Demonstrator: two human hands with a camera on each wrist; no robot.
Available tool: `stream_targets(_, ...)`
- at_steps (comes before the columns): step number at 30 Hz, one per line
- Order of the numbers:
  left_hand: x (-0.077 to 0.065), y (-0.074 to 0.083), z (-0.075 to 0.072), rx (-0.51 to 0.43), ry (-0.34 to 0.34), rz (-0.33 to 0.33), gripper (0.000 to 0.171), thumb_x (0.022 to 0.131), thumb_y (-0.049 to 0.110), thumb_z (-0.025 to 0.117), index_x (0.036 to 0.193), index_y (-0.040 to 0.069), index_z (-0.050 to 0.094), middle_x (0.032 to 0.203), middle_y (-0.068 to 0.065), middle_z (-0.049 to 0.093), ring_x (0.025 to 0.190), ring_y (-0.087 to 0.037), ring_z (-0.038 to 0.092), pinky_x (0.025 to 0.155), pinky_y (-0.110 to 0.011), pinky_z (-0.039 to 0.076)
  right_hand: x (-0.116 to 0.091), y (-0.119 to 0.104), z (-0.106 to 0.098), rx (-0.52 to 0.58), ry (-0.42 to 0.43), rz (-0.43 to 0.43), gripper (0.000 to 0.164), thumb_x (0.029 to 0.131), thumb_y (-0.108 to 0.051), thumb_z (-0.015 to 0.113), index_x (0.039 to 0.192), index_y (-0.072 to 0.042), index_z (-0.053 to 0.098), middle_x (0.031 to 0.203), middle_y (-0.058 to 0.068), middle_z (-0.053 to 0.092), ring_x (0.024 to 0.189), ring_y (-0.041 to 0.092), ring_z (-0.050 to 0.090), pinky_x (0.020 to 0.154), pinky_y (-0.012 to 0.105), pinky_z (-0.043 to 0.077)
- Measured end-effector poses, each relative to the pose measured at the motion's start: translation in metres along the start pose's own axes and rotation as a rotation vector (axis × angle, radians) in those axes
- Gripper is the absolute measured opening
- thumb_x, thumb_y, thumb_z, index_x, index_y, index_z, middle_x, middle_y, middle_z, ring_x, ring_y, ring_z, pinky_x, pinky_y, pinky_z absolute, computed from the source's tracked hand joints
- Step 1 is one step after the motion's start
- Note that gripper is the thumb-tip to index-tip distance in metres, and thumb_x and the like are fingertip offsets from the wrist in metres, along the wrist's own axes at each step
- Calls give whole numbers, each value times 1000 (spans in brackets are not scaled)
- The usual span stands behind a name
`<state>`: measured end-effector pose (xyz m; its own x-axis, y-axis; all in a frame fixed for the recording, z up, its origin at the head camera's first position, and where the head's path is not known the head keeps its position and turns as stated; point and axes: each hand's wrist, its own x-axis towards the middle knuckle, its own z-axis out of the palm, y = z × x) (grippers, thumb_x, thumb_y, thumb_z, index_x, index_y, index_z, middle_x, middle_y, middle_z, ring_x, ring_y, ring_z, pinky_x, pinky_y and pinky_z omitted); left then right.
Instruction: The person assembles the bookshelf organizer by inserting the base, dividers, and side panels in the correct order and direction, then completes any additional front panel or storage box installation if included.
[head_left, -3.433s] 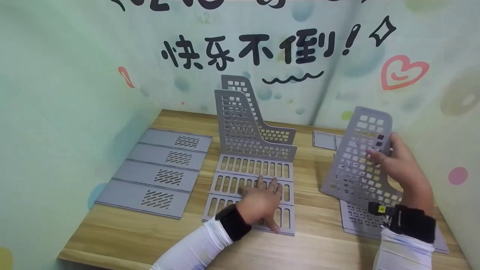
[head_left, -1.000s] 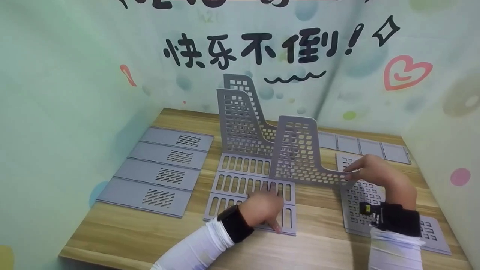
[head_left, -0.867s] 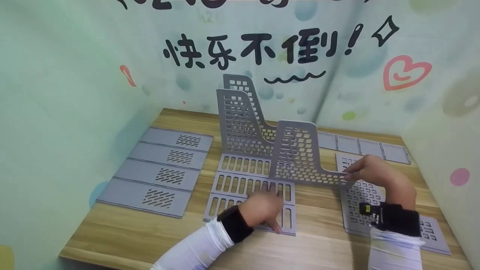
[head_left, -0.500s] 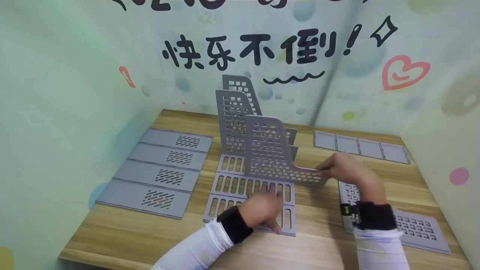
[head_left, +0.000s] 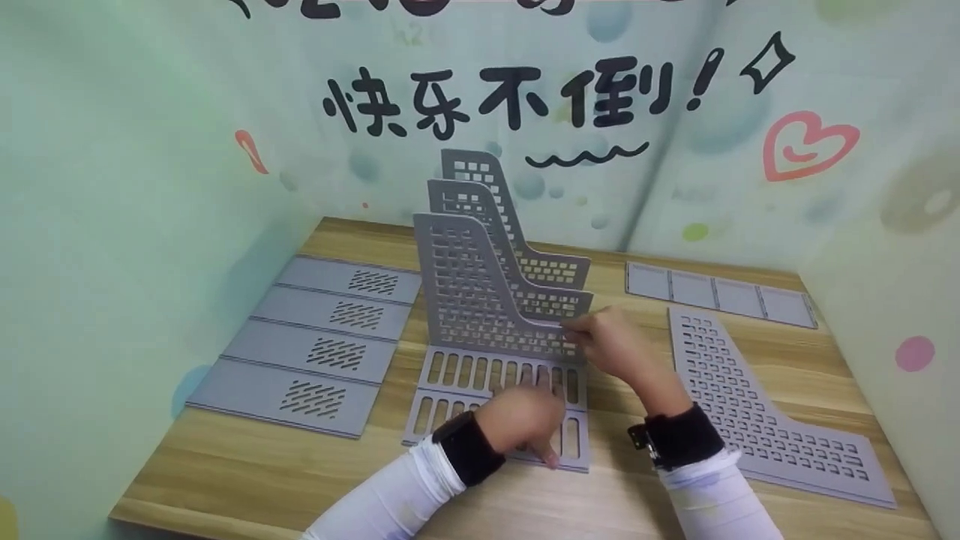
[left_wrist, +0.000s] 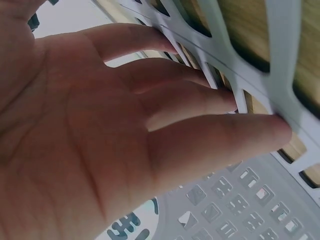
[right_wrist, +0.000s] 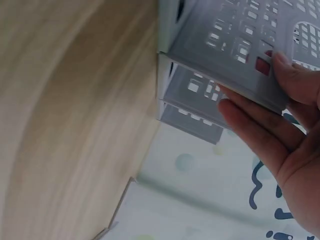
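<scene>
A slotted grey base panel [head_left: 574,442] lies flat on the wooden table. My left hand [head_left: 521,420] rests on it with fingers spread; in the left wrist view the fingertips of this left hand [left_wrist: 95,120] touch its bars. My right hand [head_left: 619,352] pinches the low front corner of an upright perforated side panel [head_left: 457,277], its lower edge at a line across the base. In the right wrist view, the right thumb and fingers lie on opposite faces of that side panel [right_wrist: 225,50]. Two matching panels, a middle one [head_left: 559,301] and a rear one [head_left: 472,161], stand parallel behind it.
Another perforated side panel [head_left: 780,442] lies flat at the right. Behind it is a strip of small grey panels [head_left: 720,292]. At the left lies a sheet of joined panels [head_left: 262,382] with slanted slots. A printed curtain [head_left: 525,187] closes off the back.
The right hand has carried the side panel leftward from the right side, and it now stands upright over the base before the two others. The left hand has stayed on the base.
</scene>
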<state>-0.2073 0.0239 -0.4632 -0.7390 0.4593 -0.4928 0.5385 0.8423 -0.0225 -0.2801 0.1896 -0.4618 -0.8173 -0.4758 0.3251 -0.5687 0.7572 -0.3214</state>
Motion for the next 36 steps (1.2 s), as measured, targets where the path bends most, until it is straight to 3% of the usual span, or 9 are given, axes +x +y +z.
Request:
stream_targets(2,-1,0,0,0,-4,-11,118,77,62,86,166,5,33,175,-21,27,160,-42,34,117,-66,47,1,0,3,34,5,0,21,92,0,75,110,-8,84,100,18,83,84,31,80,80,45,68)
stream_targets(4,-2,0,-1,-9,-16,-29,122,77,62,85,168,6,27,177,-22,16,163,-45,23,117,-71,43,1,2,5,78,6,-2,22,92,0,75,113,-6,83,103,19,82,86,32,81,81,45,68)
stream_targets(10,-2,4,-5,-35,-41,-46,121,79,59,85,169,6,24,178,-22,12,165,-44,16,117,-74,42,1,9,6,184,16,23,18,92,-1,77,109,-2,83,102,20,82,86,31,81,79,42,68)
stream_targets(14,-4,8,-4,-49,-21,-60,118,79,56,87,169,9,28,178,-20,15,165,-43,18,117,-74,41,-3,11,-2,210,-86,30,21,94,-2,75,114,-2,81,106,20,82,86,30,82,78,39,68)
stream_targets(18,-9,14,-2,-20,-5,-96,111,80,57,88,168,15,34,178,-19,20,164,-44,22,112,-73,47,-9,22,-20,296,-244,38,35,97,-3,72,131,-2,74,125,20,78,105,34,79,92,44,67)
stream_targets(22,-11,19,-3,60,-16,-105,114,79,59,88,169,18,32,177,-21,22,163,-45,25,112,-72,48,-22,45,-52,334,-252,141,45,99,-6,70,143,-4,65,141,22,69,124,42,71,106,54,60)
stream_targets(30,-11,17,-2,85,-34,-83,119,79,47,92,171,19,23,177,-23,19,163,-45,24,127,-63,36,-71,111,-105,189,-97,368,42,101,-15,72,140,0,66,141,27,67,124,48,67,102,64,58)
stream_targets(33,-10,15,2,64,-12,-60,117,79,47,92,171,21,24,177,-24,19,163,-47,24,130,-62,31,-91,133,-111,150,-155,520,54,101,-23,72,145,5,58,144,37,59,127,56,60,103,70,53)
stream_targets(36,-7,11,3,10,11,-40,114,80,44,91,171,23,25,177,-25,18,162,-49,24,129,-62,34,-108,148,-112,169,-280,667,76,100,-35,72,154,10,43,150,46,46,133,63,50,107,76,45)
